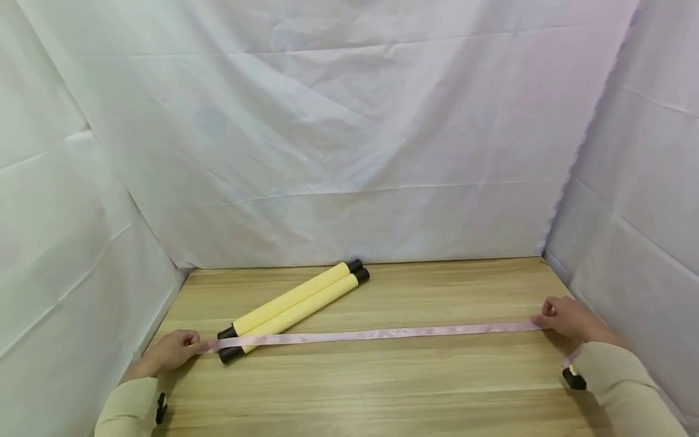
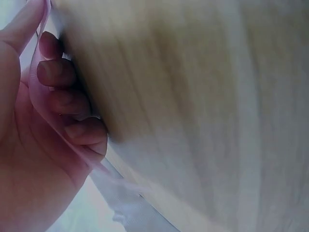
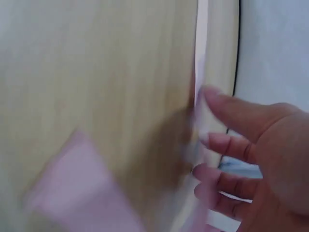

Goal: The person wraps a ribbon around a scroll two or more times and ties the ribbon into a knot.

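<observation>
A long pink satin ribbon (image 1: 382,334) stretches nearly straight across the table between both hands. At its left end my left hand (image 1: 173,351) pinches it; in the left wrist view the tail of the ribbon (image 2: 39,99) runs over the palm past curled fingers (image 2: 57,72). My right hand (image 1: 568,317) pinches the other end between thumb and forefinger. A loose, blurred ribbon tail (image 3: 82,188) hangs near that hand in the right wrist view. Two yellow rods (image 1: 297,303) with black ends lie side by side, slanting, and the ribbon passes over their near-left ends.
The wood-grain table (image 1: 355,388) carries all of this. White cloth (image 1: 349,152) walls it off at the back and on both sides. A small black device (image 1: 574,379) shows at the right sleeve, and another black device (image 1: 161,408) at the left one.
</observation>
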### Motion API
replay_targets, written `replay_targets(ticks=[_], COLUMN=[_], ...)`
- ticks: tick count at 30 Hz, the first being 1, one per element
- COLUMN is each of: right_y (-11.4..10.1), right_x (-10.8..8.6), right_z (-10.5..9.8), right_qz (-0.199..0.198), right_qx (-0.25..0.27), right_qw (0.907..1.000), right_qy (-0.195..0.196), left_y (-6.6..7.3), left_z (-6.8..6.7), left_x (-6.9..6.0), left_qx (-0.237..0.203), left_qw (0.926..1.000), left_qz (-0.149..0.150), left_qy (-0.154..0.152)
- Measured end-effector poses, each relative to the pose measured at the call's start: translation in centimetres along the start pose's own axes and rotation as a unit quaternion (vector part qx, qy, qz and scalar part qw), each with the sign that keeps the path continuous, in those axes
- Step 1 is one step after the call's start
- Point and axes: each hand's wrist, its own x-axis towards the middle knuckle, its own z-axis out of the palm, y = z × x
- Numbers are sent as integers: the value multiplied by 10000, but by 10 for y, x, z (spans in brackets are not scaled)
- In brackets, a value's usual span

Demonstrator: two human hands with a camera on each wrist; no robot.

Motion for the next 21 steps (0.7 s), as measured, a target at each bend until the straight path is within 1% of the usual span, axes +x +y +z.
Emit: replay_targets(ticks=[2,3,6,9,10,12,16,17,19,21], right_y=[-10,-15,-34,-55,-63,-77,-97,-100,-104,-106], right_x=[3,6,16,29,33,39,45,46,46,46], right_z=[-2,-1,8,20,23,28,36,37,39,41], right_qz=[-36,-90,-404,-721,-702,-604,-37,31,224,283], right_qx=[-119,-71,225,567,635,565,264,142,91,84], right_qw=[9999,9999,9989,9958,9953,9952,9933,9930,9921,9921], right_qy=[11,5,111,-38,-183,-525,-1125,-1169,-1227,-1220], left_y=[1,1,2,0,0,-1,1,1,2,2], left_z=[0,-1,-3,-4,-5,-5,-3,-3,-3,-4], left_x=[0,1,2,3,3,3,0,0,-2,-4], left_qx=[5,9,29,40,45,20,-100,-114,-159,-128], left_qw=[10000,10000,10000,9999,10000,10000,9999,9999,9997,9996], left_qz=[-7,-13,-51,-75,-43,-10,-5,-15,-116,-201], left_qy=[-9,-10,-36,-60,-58,-57,-96,-114,-160,-181])
